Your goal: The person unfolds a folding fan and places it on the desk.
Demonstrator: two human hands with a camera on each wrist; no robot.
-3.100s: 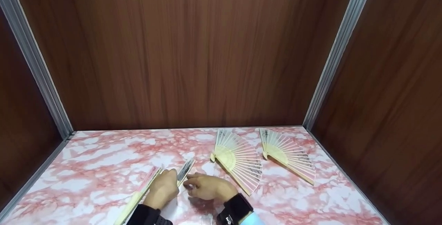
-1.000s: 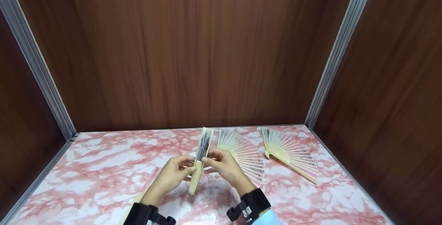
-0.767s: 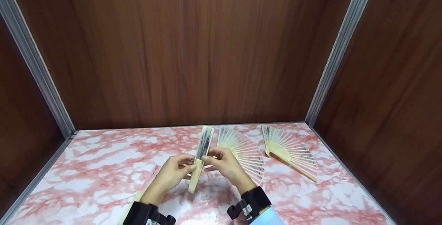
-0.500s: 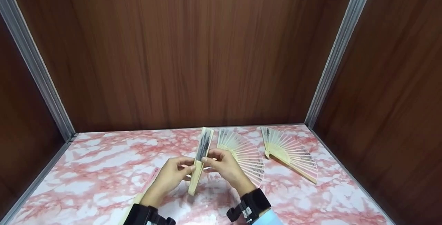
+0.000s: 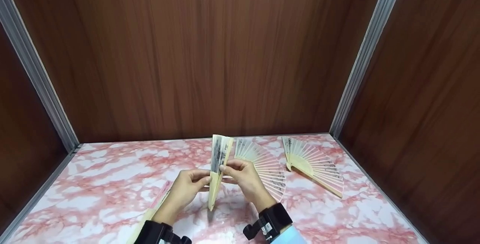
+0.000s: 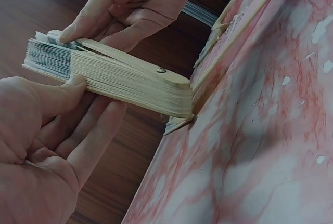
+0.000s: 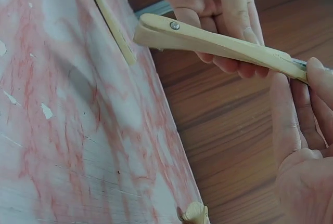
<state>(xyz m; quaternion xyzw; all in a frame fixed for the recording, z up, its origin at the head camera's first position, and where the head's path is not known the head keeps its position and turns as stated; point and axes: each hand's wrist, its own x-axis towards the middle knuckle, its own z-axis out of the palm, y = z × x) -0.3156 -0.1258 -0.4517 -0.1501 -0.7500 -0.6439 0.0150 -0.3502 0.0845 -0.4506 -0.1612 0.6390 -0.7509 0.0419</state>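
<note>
In the head view, a folding fan [image 5: 214, 191] with pale wooden sticks and grey-patterned leaf is held above the table, rivet end down. My left hand [image 5: 187, 187] pinches its left side between thumb and fingers. On its other side, my right hand [image 5: 245, 178] pinches the outer stick. The fan is spread only slightly: in the left wrist view a narrow gap parts the near guard stick [image 6: 130, 60] from the stacked ribs [image 6: 125, 81]. A metal rivet [image 7: 175, 25] shows at the fan's end in the right wrist view.
Two spread fans, one [image 5: 270, 172] partly behind my right hand and another [image 5: 315, 165] farther right, lie on the pink marbled table [image 5: 101, 184]. A folded pink fan [image 5: 141, 224] lies by my left wrist. Brown panels [image 5: 240, 56] enclose the back and sides.
Earlier my left hand was low over the table beside the folded fans. The fan has since been lifted into both hands, and just now its outer stick has parted slightly to the right.
</note>
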